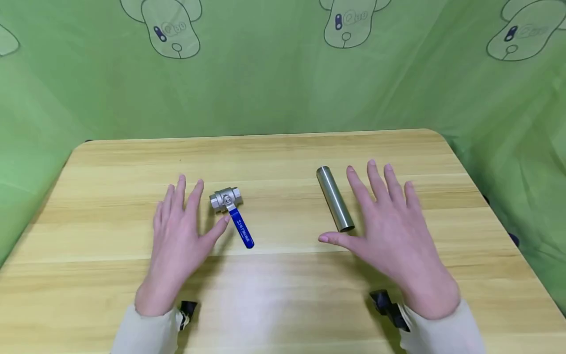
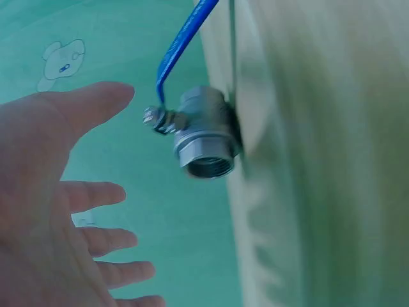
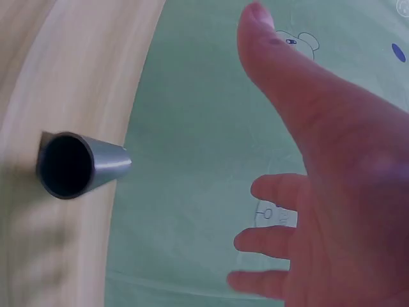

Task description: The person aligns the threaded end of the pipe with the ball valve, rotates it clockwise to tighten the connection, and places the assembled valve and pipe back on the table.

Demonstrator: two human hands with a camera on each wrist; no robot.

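A steel ball valve with a blue lever handle lies on the wooden table, left of its middle. My left hand hovers just left of the valve, fingers spread, its thumb close to the lever in the head view. In the left wrist view the valve shows its threaded opening, apart from the thumb. To the right lies a plain metal tube, whose hollow end faces the right wrist camera. Beside it my right hand hangs with spread fingers, holding nothing.
The wooden table has rounded far corners. Behind and at both sides hangs a green curtain with printed cartoon heads. Black straps sit at the sleeve cuffs.
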